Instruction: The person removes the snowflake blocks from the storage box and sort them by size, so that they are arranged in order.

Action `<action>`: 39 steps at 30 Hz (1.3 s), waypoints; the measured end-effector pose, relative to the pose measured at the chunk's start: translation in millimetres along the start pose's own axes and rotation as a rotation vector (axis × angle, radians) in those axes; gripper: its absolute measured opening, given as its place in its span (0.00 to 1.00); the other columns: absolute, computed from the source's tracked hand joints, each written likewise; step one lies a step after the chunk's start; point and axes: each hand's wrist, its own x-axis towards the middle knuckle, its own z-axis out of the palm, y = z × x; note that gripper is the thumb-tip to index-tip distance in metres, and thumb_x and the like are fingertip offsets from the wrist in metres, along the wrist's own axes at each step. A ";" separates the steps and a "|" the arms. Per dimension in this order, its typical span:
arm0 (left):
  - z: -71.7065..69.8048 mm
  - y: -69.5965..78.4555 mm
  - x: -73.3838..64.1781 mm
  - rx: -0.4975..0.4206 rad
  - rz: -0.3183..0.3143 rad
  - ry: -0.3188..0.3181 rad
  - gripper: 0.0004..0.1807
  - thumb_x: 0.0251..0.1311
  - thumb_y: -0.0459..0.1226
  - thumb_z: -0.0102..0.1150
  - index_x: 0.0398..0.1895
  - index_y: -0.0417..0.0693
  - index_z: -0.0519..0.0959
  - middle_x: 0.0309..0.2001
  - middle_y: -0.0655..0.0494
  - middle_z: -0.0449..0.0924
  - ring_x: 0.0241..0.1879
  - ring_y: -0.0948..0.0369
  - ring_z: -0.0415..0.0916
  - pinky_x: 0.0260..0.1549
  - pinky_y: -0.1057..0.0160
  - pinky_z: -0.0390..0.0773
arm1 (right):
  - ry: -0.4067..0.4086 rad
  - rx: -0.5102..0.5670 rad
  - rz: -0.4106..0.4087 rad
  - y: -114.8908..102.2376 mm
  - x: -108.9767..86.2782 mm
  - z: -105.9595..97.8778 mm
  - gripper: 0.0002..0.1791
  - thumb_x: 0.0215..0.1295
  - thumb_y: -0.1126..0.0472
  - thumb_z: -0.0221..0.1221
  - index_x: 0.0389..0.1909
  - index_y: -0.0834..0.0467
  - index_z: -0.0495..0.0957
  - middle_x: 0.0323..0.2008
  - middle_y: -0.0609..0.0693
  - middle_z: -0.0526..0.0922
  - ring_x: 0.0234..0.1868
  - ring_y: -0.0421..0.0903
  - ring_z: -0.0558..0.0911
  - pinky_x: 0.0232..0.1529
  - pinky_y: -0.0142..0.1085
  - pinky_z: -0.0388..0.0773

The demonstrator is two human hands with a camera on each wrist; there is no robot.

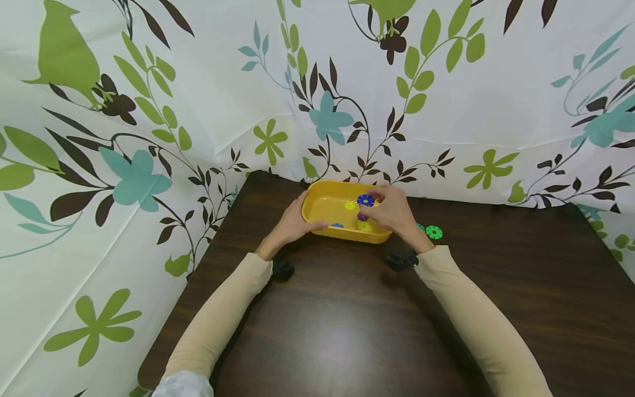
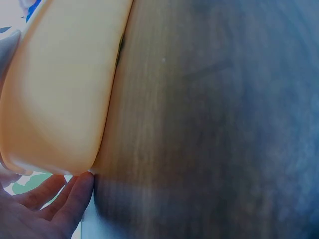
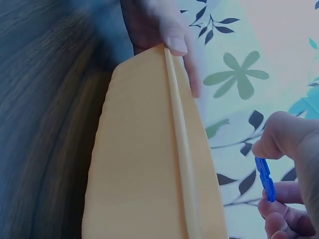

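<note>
A yellow plastic basin [image 1: 347, 235] stands near the back of the table. My left hand [image 1: 292, 223] holds its left end, thumb over the near rim and fingers against the end wall. Over the basin's right part, my right hand [image 1: 394, 209] pinches a blue notched disc [image 1: 365, 200], which the right wrist view shows edge-on between thumb and finger [image 3: 266, 179]. Inside lie a yellow disc [image 1: 350, 205], a purple disc [image 1: 362, 216], another yellow disc [image 1: 364, 226] and a blue disc [image 1: 337, 225], mostly hidden by the front wall.
A green notched disc [image 1: 434, 232] lies on the dark wooden table [image 1: 317, 309] right of the basin, beside a teal-green one [image 1: 420, 226] partly covered by the right wrist. A leaf-patterned cloth [image 1: 218, 110] hangs along the table's back and left edges.
</note>
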 end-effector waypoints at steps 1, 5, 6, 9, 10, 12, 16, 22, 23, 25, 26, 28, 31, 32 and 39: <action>-0.1 -0.2 -0.2 0.001 0.002 0.001 0.66 0.58 0.55 0.80 0.91 0.52 0.46 0.79 0.39 0.64 0.63 0.45 0.74 0.66 0.43 0.79 | 0.010 -0.009 -0.006 2.3 -2.4 -2.1 0.26 0.61 0.54 0.74 0.54 0.69 0.89 0.48 0.65 0.87 0.49 0.61 0.82 0.45 0.44 0.80; -0.1 -0.6 -0.9 0.010 0.007 -0.001 0.66 0.58 0.55 0.80 0.91 0.52 0.47 0.77 0.39 0.66 0.62 0.45 0.75 0.64 0.44 0.79 | 0.053 -0.029 -0.013 12.6 -10.9 -10.5 0.25 0.60 0.56 0.75 0.52 0.70 0.89 0.48 0.65 0.87 0.47 0.61 0.83 0.45 0.43 0.79; 0.1 -0.8 -1.0 0.012 0.008 -0.001 0.66 0.59 0.55 0.80 0.91 0.52 0.47 0.77 0.39 0.66 0.62 0.46 0.75 0.64 0.44 0.79 | 0.064 -0.032 -0.012 15.3 -12.9 -13.0 0.24 0.60 0.57 0.75 0.52 0.70 0.89 0.47 0.65 0.87 0.46 0.61 0.82 0.44 0.42 0.79; 1.0 -1.0 -1.2 0.011 0.008 0.000 0.66 0.59 0.55 0.80 0.91 0.52 0.47 0.77 0.39 0.66 0.62 0.46 0.74 0.65 0.44 0.79 | 0.090 -0.030 -0.003 23.3 -19.5 -21.4 0.24 0.59 0.58 0.75 0.52 0.70 0.89 0.47 0.65 0.87 0.45 0.60 0.82 0.43 0.41 0.78; 1.3 -1.1 -1.2 0.008 0.007 0.002 0.66 0.59 0.55 0.80 0.91 0.52 0.47 0.77 0.39 0.66 0.62 0.46 0.74 0.65 0.44 0.79 | 0.097 -0.033 -0.001 26.2 -21.9 -24.3 0.23 0.59 0.58 0.75 0.52 0.70 0.89 0.46 0.65 0.87 0.44 0.60 0.82 0.43 0.41 0.78; 1.7 -1.1 -1.1 0.004 0.005 0.004 0.66 0.58 0.55 0.80 0.91 0.52 0.47 0.77 0.39 0.66 0.62 0.46 0.74 0.66 0.44 0.79 | 0.114 -0.034 -0.002 32.1 -26.6 -30.1 0.23 0.59 0.57 0.75 0.51 0.69 0.89 0.46 0.65 0.87 0.44 0.59 0.82 0.43 0.40 0.77; 1.8 -1.5 -0.5 0.006 -0.001 0.004 0.65 0.58 0.55 0.80 0.91 0.52 0.47 0.78 0.39 0.66 0.63 0.46 0.73 0.68 0.43 0.78 | 0.163 -0.047 -0.007 46.0 -35.8 -39.2 0.20 0.59 0.58 0.76 0.48 0.68 0.90 0.44 0.64 0.88 0.43 0.59 0.83 0.41 0.37 0.74; 1.7 -2.5 1.3 -0.001 -0.004 0.000 0.66 0.58 0.56 0.80 0.91 0.53 0.47 0.80 0.39 0.64 0.65 0.45 0.73 0.70 0.41 0.77 | 0.224 -0.065 -0.020 65.8 -50.8 -50.4 0.19 0.59 0.59 0.77 0.46 0.69 0.90 0.40 0.65 0.88 0.41 0.60 0.84 0.38 0.26 0.70; 1.5 -2.8 1.5 -0.002 -0.004 -0.001 0.66 0.58 0.56 0.80 0.91 0.53 0.46 0.80 0.39 0.63 0.66 0.44 0.73 0.70 0.41 0.77 | 0.227 -0.065 -0.016 69.3 -53.5 -52.2 0.19 0.59 0.59 0.77 0.46 0.69 0.90 0.41 0.65 0.88 0.41 0.60 0.84 0.38 0.24 0.69; 1.2 -2.9 1.6 -0.002 -0.006 -0.002 0.66 0.58 0.56 0.80 0.91 0.53 0.46 0.81 0.39 0.63 0.66 0.44 0.73 0.70 0.41 0.77 | 0.227 -0.068 0.003 76.4 -58.4 -54.7 0.20 0.60 0.59 0.77 0.47 0.69 0.90 0.41 0.66 0.87 0.42 0.61 0.84 0.39 0.25 0.69; 1.1 -2.8 1.5 -0.001 -0.007 -0.002 0.66 0.58 0.56 0.80 0.91 0.53 0.46 0.81 0.39 0.63 0.66 0.44 0.73 0.70 0.41 0.77 | 0.227 -0.073 0.016 80.1 -60.9 -56.0 0.20 0.60 0.59 0.77 0.48 0.69 0.89 0.43 0.66 0.87 0.43 0.61 0.84 0.40 0.26 0.70; 0.8 -2.4 1.4 0.001 -0.007 -0.002 0.66 0.58 0.56 0.80 0.91 0.53 0.46 0.81 0.39 0.62 0.66 0.43 0.72 0.70 0.40 0.76 | 0.226 -0.084 0.043 87.6 -65.4 -58.6 0.21 0.61 0.59 0.77 0.49 0.69 0.89 0.44 0.66 0.87 0.45 0.62 0.84 0.42 0.29 0.72; 0.4 -1.5 1.4 0.011 -0.010 -0.005 0.67 0.58 0.56 0.79 0.91 0.52 0.46 0.82 0.39 0.62 0.68 0.43 0.72 0.71 0.40 0.76 | 0.228 -0.108 0.072 99.8 -71.5 -62.4 0.22 0.61 0.58 0.77 0.50 0.69 0.89 0.45 0.66 0.87 0.44 0.62 0.84 0.41 0.33 0.73; 0.4 -1.2 1.3 0.012 -0.012 -0.006 0.67 0.58 0.57 0.79 0.91 0.52 0.45 0.82 0.39 0.61 0.68 0.43 0.71 0.72 0.40 0.75 | 0.229 -0.113 0.079 103.6 -73.8 -63.8 0.22 0.61 0.58 0.77 0.50 0.69 0.89 0.45 0.66 0.87 0.44 0.62 0.85 0.41 0.33 0.72; -0.1 -1.1 2.1 0.012 -0.002 -0.005 0.66 0.59 0.56 0.79 0.91 0.53 0.46 0.80 0.39 0.64 0.65 0.45 0.73 0.70 0.41 0.77 | 0.227 -0.124 0.128 130.9 -87.4 -73.9 0.23 0.62 0.57 0.76 0.51 0.68 0.89 0.46 0.67 0.88 0.46 0.64 0.86 0.39 0.28 0.68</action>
